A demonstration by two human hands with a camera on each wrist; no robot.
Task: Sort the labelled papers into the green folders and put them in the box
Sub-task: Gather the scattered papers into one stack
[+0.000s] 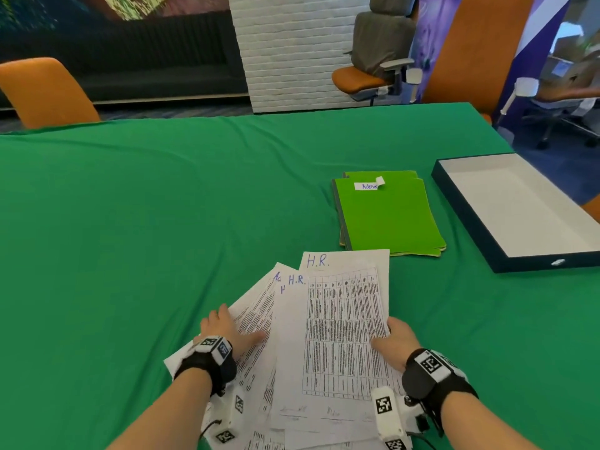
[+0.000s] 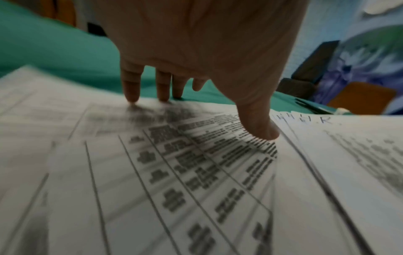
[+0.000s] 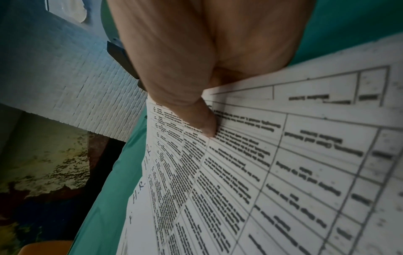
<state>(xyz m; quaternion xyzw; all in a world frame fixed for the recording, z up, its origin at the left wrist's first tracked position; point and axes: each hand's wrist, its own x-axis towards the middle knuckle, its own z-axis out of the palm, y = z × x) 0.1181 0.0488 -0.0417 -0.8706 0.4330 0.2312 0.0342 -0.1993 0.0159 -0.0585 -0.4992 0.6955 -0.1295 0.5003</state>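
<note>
Several printed papers (image 1: 292,368) lie fanned on the green tablecloth near the front edge; visible corners read "H.R.". My left hand (image 1: 227,328) presses flat on the left sheets (image 2: 174,172), fingers straight and thumb (image 2: 259,127) down. My right hand (image 1: 394,341) pinches the right edge of the top table-printed sheet (image 1: 341,319), thumb (image 3: 205,124) on top and the other fingers hidden under the sheet (image 3: 272,172). A stack of green folders (image 1: 389,219), the top one labelled "Admin", lies beyond the papers. To its right sits an open shallow box (image 1: 461,196), dark outside and white inside.
The green cloth (image 1: 130,206) covers the whole table. Orange chairs stand at the far left (image 1: 48,92) and far right (image 1: 470,53). A grey office chair (image 1: 380,50) and a white brick pillar (image 1: 292,50) are behind the table.
</note>
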